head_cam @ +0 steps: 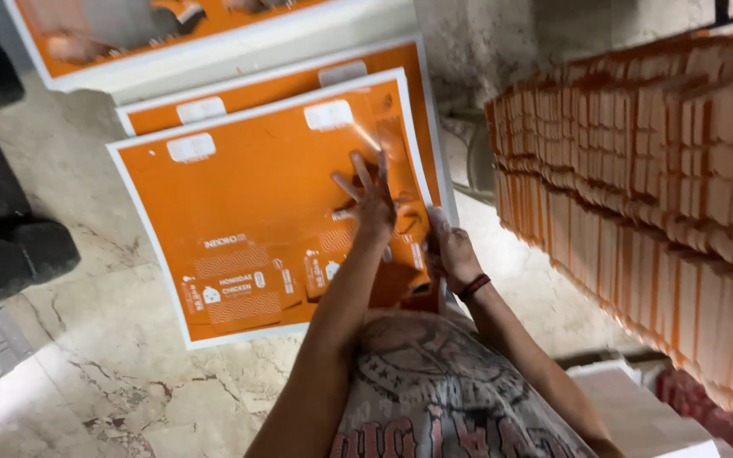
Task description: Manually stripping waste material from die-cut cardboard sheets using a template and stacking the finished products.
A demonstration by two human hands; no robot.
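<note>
A large orange printed cardboard sheet (248, 203) with a white border lies tilted on the marble floor. My left hand (372, 197) rests flat on its right part, fingers spread and apart. My right hand (450, 250), with a dark band on the wrist, grips the sheet's right edge near a die-cut piece (400, 284) that looks partly lifted from the sheet.
More orange sheets (282, 80) lie stacked behind the top one. A tall stack of folded orange and white cartons (638, 170) fills the right side. Dark cushions (2, 254) sit at the left. A white slab (629, 407) lies at bottom right.
</note>
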